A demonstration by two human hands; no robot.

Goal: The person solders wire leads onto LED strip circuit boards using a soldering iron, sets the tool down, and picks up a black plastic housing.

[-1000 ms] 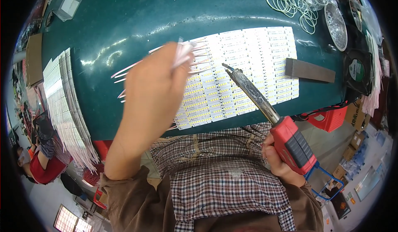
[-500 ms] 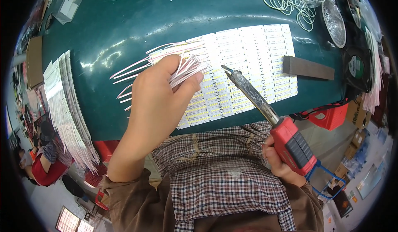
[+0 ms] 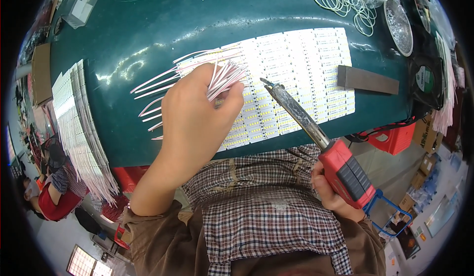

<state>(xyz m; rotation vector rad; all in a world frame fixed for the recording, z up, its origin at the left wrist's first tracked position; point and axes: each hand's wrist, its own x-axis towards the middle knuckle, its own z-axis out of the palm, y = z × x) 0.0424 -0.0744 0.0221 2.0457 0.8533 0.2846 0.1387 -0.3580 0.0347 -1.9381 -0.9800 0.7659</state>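
Observation:
My left hand [image 3: 192,110] is closed round a bundle of thin white and pink wires [image 3: 228,76], their ends fanning out past the thumb and fingers. Beneath it lies a white sheet of LED circuit strips [image 3: 301,69] with rows of yellow chips. Several wires stick out from the sheet's left edge, behind the hand. In my right hand [image 3: 330,193] is a soldering iron [image 3: 348,172] with a red and black body and a long, stained metal barrel. Its tip points up and left over the sheet, a short way right of the wire ends; contact with the sheet cannot be made out.
A dark grey block [image 3: 370,80] rests on the sheet's right edge, near a black fan [image 3: 424,81]. Coiled pale wire [image 3: 340,0] and a metal bowl [image 3: 397,27] occupy the far right. Wired LED boards [image 3: 81,120] lie stacked at left. Another person [image 3: 54,199] sits beyond.
My left thumb and fingers have shifted on the bundle, and its wire ends are more fanned out. The soldering iron has moved slightly left.

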